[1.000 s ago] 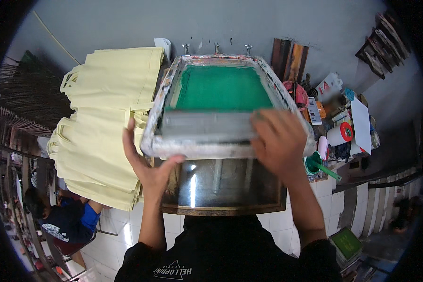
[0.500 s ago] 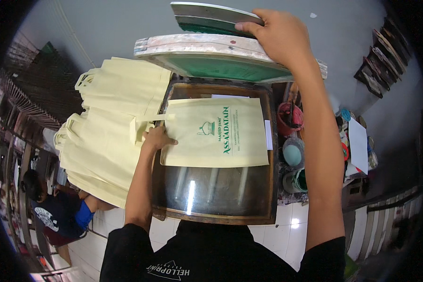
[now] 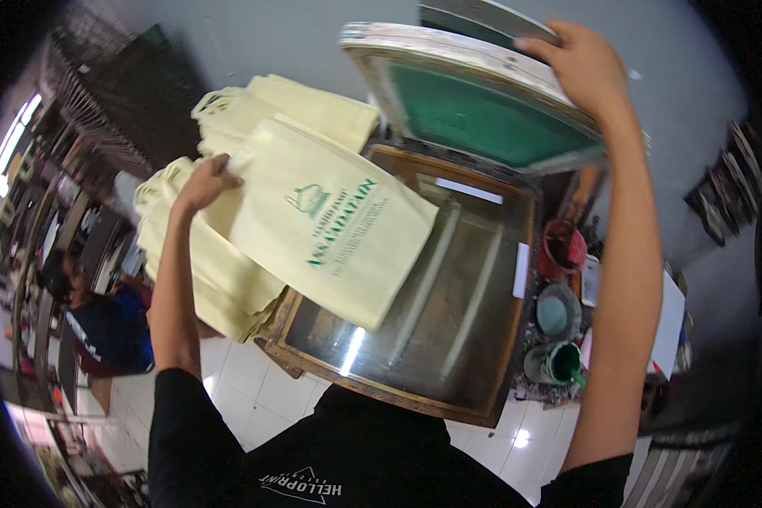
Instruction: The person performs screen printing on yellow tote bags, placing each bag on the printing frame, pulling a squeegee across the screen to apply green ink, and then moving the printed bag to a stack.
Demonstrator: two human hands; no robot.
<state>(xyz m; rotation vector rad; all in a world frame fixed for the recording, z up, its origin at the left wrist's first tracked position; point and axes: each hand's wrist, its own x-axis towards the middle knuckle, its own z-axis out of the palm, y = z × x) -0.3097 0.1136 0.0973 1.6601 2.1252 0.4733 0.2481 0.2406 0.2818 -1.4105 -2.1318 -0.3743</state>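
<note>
My left hand pinches the handle end of a pale yellow tote bag with a green print. The bag hangs tilted, partly over a glass-topped printing table and partly over a pile of similar bags at the left. My right hand is closed on a squeegee with a grey upper part, its lower edge hidden. Just below the squeegee, a raised printing screen with a green mesh leans up at the table's far side; my right wrist overlaps its frame.
Right of the table stand a red paint tub, a container of pale green paint and an open pot of dark green ink. White strips lie on the glass. A person sits at the far left.
My left hand has lifted the printed bag off the glass and moved it left over the pile, turning it. The view has shifted; my right hand still holds the squeegee at the raised screen.
</note>
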